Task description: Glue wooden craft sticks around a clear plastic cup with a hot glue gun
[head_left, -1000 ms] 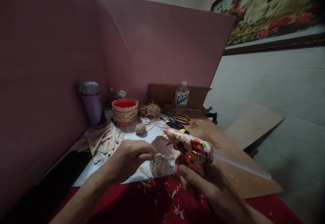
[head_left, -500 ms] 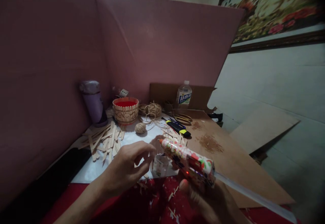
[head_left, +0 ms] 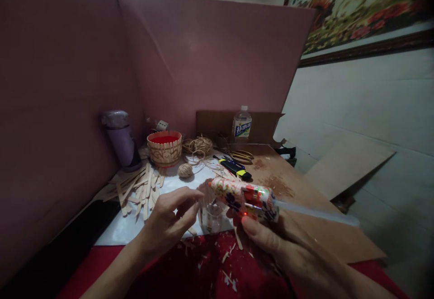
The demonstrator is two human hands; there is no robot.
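My right hand (head_left: 267, 235) is wrapped round a floral-patterned glue gun (head_left: 244, 198). Its orange nozzle points left, a small red light glows on its side, and a long translucent glue stick (head_left: 318, 213) sticks out of its back. Just left of the nozzle, my left hand (head_left: 172, 215) is curled, thumb and fingertips close together; what they grip, if anything, is too small to make out. A clear plastic cup (head_left: 212, 220) stands between the hands, by the left fingertips and partly below the gun.
Loose wooden sticks (head_left: 145, 190) lie left of a twine ball (head_left: 185, 170). Behind are a purple bottle (head_left: 122, 141), a stick-covered basket (head_left: 165, 150), coiled twine (head_left: 200, 145), a utility knife (head_left: 233, 168), scissors (head_left: 242, 155) and a plastic bottle (head_left: 242, 125). Cardboard (head_left: 325, 226) lies at the right.
My right hand has turned the glue gun nearer to level, and the rear end of its glue stick has swung up. My left hand keeps its curled shape. The camera view has shifted slightly.
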